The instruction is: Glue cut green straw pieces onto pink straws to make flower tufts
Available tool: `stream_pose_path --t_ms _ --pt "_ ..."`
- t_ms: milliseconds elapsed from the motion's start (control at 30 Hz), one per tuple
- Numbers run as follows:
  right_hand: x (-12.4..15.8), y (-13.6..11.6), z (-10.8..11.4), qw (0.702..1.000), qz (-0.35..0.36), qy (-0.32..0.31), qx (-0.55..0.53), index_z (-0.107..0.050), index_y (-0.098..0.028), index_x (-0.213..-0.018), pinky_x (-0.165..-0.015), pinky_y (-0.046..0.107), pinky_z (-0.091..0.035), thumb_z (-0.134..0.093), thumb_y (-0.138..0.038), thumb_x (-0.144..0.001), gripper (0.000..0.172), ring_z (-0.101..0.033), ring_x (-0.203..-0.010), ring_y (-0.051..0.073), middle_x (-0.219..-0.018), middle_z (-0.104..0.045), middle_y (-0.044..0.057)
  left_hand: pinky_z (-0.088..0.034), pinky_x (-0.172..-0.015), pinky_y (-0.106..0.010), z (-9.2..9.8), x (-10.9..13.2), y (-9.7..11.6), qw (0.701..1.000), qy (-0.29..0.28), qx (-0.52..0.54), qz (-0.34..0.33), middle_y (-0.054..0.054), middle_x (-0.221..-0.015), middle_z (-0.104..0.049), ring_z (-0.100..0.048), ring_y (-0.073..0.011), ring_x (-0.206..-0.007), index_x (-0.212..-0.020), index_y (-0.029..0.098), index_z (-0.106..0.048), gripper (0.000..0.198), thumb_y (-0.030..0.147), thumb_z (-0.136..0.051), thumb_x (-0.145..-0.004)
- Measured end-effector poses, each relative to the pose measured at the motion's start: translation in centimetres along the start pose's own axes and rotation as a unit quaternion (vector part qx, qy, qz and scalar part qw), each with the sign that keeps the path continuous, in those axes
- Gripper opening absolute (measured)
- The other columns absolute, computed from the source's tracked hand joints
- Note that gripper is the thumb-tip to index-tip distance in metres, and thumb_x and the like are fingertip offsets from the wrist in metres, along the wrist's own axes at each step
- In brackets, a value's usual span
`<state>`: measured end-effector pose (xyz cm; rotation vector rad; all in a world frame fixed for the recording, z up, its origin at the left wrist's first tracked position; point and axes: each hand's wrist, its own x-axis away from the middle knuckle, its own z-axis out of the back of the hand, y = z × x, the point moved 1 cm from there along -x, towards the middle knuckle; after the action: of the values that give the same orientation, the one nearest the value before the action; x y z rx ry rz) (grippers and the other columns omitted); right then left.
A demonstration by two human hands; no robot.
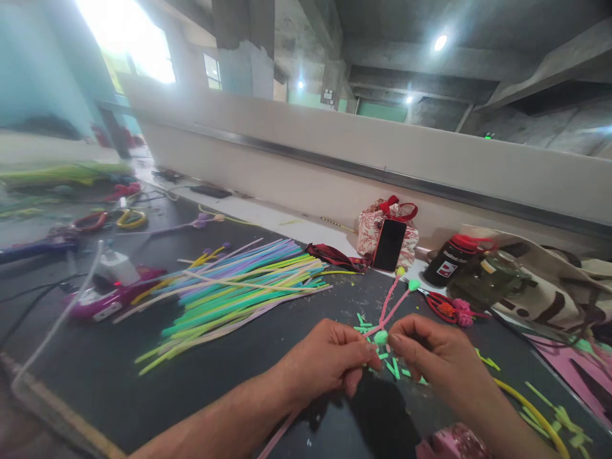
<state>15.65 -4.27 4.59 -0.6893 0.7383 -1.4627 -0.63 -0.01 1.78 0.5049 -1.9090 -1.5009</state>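
Observation:
My left hand [335, 354] is closed in a pinch. A long pink pipe cleaner [280, 435] runs out from beneath it toward the bottom edge, its upper end hidden by the fingers. My right hand [425, 347] is also pinched, close to the left fingertips; whatever it grips is too small to make out. A green fuzzy bud [381, 337] shows between the two hands. Just beyond lie pink stems [393, 294] tipped with a yellow bud [400, 271] and a green bud [414, 285]. Short green clippings [393, 368] are scattered beneath my hands.
Many pastel pipe cleaners [239, 293] lie in a heap to the left, near a magenta power strip [115, 296]. Red-handled pliers [437, 307], a phone [389, 245], a black bottle [449, 261] and a greenish jar [488, 280] stand or lie at the right. A low partition [296, 166] runs behind.

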Motion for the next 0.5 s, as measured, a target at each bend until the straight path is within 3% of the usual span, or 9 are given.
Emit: stream_pose_path --t_ms 167,267,500 --pt "-0.1 0.0 0.0 1.0 -0.001 0.0 -0.01 -0.059 -0.018 -0.067 -0.044 0.021 -0.032 -0.052 -0.036 -0.076 0.022 -0.042 -0.045 0.009 -0.052 -0.048 -0.005 -0.022 -0.04 -0.018 0.2 -0.3 -0.9 0.994 0.032 -0.077 -0.069 0.005 -0.042 -0.047 -0.031 -0.0048 -0.037 -0.076 0.013 -0.064 0.042 0.049 -0.043 -0.078" --pt "-0.2 0.2 -0.1 1.0 0.001 0.001 -0.012 -0.06 -0.018 -0.067 -0.043 0.02 -0.032 -0.053 -0.036 -0.076 0.021 -0.042 -0.045 0.009 -0.052 -0.049 -0.005 -0.025 -0.042 -0.017 0.2 -0.3 -1.0 0.986 0.051 -0.129 -0.092 0.002 -0.045 -0.051 -0.034 -0.006 -0.041 -0.07 0.012 -0.061 0.047 0.052 -0.039 -0.079" --pt "-0.3 0.4 -0.3 1.0 -0.007 0.011 -0.026 -0.058 -0.018 -0.065 -0.043 0.019 -0.032 -0.054 -0.036 -0.075 0.021 -0.042 -0.044 0.008 -0.051 -0.047 -0.005 -0.032 -0.045 -0.016 -0.1 0.5 0.0 0.969 0.114 -0.189 -0.111 0.005 -0.046 -0.055 -0.043 -0.0068 -0.041 -0.089 0.017 -0.055 0.025 0.038 -0.042 -0.082"
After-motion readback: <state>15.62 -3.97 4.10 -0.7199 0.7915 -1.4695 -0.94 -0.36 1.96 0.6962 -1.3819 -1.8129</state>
